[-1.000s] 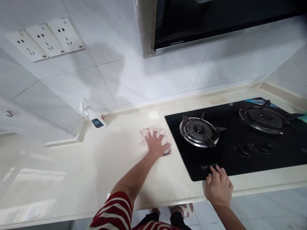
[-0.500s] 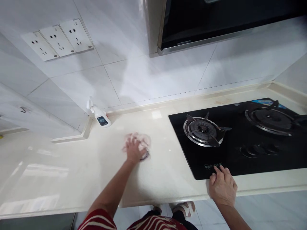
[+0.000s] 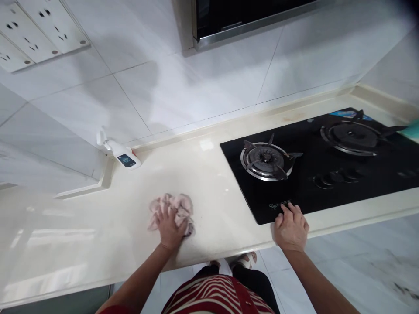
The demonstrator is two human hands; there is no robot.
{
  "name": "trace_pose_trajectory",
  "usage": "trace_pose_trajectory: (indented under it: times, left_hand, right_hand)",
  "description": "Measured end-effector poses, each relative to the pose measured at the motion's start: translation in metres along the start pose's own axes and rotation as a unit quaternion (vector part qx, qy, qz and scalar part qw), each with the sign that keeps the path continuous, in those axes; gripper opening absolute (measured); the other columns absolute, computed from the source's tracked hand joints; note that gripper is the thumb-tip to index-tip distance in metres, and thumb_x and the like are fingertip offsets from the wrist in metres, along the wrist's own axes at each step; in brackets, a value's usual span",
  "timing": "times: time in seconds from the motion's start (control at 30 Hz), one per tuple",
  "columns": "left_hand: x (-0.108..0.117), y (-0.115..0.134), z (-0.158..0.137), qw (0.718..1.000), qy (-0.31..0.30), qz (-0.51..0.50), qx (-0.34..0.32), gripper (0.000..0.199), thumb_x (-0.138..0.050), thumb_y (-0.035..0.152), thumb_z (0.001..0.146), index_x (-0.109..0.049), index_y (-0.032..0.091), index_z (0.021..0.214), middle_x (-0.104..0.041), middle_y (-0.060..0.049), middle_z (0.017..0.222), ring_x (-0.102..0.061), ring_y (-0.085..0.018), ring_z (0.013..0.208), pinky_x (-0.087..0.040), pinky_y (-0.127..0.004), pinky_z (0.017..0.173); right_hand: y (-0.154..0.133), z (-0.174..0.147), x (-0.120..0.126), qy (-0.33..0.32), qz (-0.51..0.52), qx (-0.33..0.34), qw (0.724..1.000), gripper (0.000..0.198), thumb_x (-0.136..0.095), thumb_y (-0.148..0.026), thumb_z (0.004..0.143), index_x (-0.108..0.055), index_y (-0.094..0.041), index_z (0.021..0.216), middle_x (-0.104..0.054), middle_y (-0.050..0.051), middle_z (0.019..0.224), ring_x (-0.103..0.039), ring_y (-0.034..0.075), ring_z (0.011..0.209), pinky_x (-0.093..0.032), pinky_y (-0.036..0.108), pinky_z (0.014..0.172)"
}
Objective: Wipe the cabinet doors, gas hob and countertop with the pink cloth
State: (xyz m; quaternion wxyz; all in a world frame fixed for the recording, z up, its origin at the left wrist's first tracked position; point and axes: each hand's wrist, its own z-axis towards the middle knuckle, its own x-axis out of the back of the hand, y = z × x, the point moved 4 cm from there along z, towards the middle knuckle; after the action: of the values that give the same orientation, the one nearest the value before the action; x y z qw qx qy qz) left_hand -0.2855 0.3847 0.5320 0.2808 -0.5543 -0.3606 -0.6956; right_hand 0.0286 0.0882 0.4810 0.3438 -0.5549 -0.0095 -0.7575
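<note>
My left hand presses a crumpled pale pink cloth flat against the cream countertop, fingers spread over it. A dark patch of the cloth shows beside my thumb. My right hand rests on the front edge of the counter, its fingertips lying on the near edge of the black glass gas stove. Nothing is in the right hand and its fingers are loosely stretched out.
A white spray bottle leans at the back wall corner. The stove has a left burner and a right burner with raised supports. Sockets and a dark range hood are above. A green thing shows at the right edge.
My left hand has drawn the cloth nearer to the counter's front edge. My right hand stays at the stove's front edge. The view has shifted, and a green thing has appeared at the right.
</note>
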Motion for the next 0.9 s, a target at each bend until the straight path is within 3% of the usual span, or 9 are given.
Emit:
trace_pose_trajectory:
  times: [0.13, 0.27, 0.33, 0.43, 0.57, 0.7, 0.8, 0.87, 0.9]
  left_hand:
    - [-0.022, 0.101, -0.005, 0.981, -0.061, -0.067, -0.171, 0.054, -0.070, 0.055, 0.074, -0.064, 0.026, 0.119, -0.040, -0.011, 0.156, -0.020, -0.046, 0.148, -0.015, -0.070, 0.116]
    - [-0.042, 0.189, -0.023, 0.950, -0.093, -0.117, -0.275, 0.061, -0.072, 0.058, 0.071, -0.063, 0.025, 0.121, -0.035, -0.011, 0.159, -0.019, -0.046, 0.149, -0.013, -0.070, 0.117]
    - [-0.049, 0.219, -0.038, 0.936, -0.099, -0.135, -0.311, 0.065, -0.071, 0.060, 0.071, -0.061, 0.024, 0.124, -0.034, -0.013, 0.159, -0.018, -0.045, 0.149, -0.014, -0.069, 0.117]
    - [-0.056, 0.240, -0.053, 0.930, -0.102, -0.147, -0.321, 0.066, -0.070, 0.062, 0.072, -0.060, 0.023, 0.125, -0.034, -0.015, 0.158, -0.018, -0.044, 0.150, -0.014, -0.067, 0.118]
    - [-0.052, 0.230, -0.053, 0.921, -0.113, -0.154, -0.340, 0.078, -0.070, 0.067, 0.071, -0.054, 0.023, 0.133, -0.028, -0.016, 0.161, -0.018, -0.042, 0.150, -0.018, -0.064, 0.118]
    - [-0.030, 0.169, -0.052, 0.909, -0.115, -0.145, -0.373, 0.090, -0.062, 0.072, 0.077, -0.042, 0.017, 0.146, -0.028, -0.021, 0.161, -0.023, -0.036, 0.151, -0.020, -0.055, 0.120]
    - [-0.009, 0.099, -0.061, 0.935, -0.061, -0.120, -0.328, 0.085, -0.054, 0.070, 0.085, -0.034, 0.020, 0.151, -0.031, -0.019, 0.160, -0.023, -0.034, 0.152, -0.019, -0.054, 0.121]
    - [0.001, 0.059, -0.072, 0.947, -0.011, -0.123, -0.296, 0.076, -0.052, 0.061, 0.091, -0.030, 0.020, 0.152, -0.033, -0.019, 0.159, -0.023, -0.033, 0.152, -0.021, -0.054, 0.121]
    - [0.004, 0.044, -0.078, 0.950, 0.011, -0.133, -0.281, 0.071, -0.051, 0.055, 0.094, -0.029, 0.021, 0.152, -0.034, -0.019, 0.158, -0.024, -0.032, 0.151, -0.023, -0.055, 0.120]
  right_hand:
    - [-0.001, 0.001, 0.002, -0.005, 0.003, -0.009, 1.000, 0.043, -0.036, -0.031, 0.096, -0.056, -0.014, 0.130, -0.049, 0.016, 0.143, -0.035, 0.031, 0.142, -0.031, 0.052, 0.112]
    - [-0.001, 0.002, 0.003, -0.017, 0.007, -0.011, 1.000, 0.043, -0.036, -0.031, 0.097, -0.056, -0.013, 0.130, -0.049, 0.017, 0.143, -0.034, 0.031, 0.142, -0.030, 0.052, 0.113]
    - [-0.002, 0.002, 0.004, -0.017, 0.012, -0.008, 1.000, 0.043, -0.036, -0.030, 0.097, -0.056, -0.013, 0.131, -0.049, 0.017, 0.143, -0.033, 0.031, 0.143, -0.030, 0.052, 0.113]
    - [-0.002, 0.002, 0.004, -0.014, 0.017, 0.000, 1.000, 0.043, -0.035, -0.030, 0.097, -0.056, -0.013, 0.131, -0.049, 0.018, 0.142, -0.033, 0.031, 0.143, -0.029, 0.053, 0.112]
    - [0.003, 0.005, 0.002, -0.024, 0.035, -0.007, 0.999, 0.044, -0.033, -0.032, 0.098, -0.056, -0.012, 0.130, -0.048, 0.018, 0.142, -0.033, 0.031, 0.142, -0.028, 0.052, 0.113]
    - [-0.006, 0.010, 0.014, -0.021, 0.071, -0.012, 0.997, 0.052, -0.037, -0.046, 0.096, -0.057, -0.012, 0.130, -0.041, 0.021, 0.147, -0.031, 0.035, 0.141, -0.027, 0.058, 0.110]
    - [-0.050, 0.007, 0.026, -0.113, 0.088, 0.137, 0.980, 0.056, -0.043, -0.053, 0.094, -0.054, -0.020, 0.138, -0.031, 0.015, 0.156, -0.026, 0.035, 0.144, -0.026, 0.056, 0.111]
    - [-0.086, -0.006, 0.029, -0.202, 0.079, 0.241, 0.946, 0.050, -0.044, -0.050, 0.095, -0.054, -0.027, 0.138, -0.036, 0.009, 0.155, -0.027, 0.033, 0.143, -0.023, 0.056, 0.113]
    - [-0.103, -0.013, 0.029, -0.230, 0.067, 0.261, 0.935, 0.048, -0.045, -0.049, 0.095, -0.056, -0.028, 0.137, -0.040, 0.008, 0.153, -0.028, 0.033, 0.143, -0.022, 0.058, 0.113]
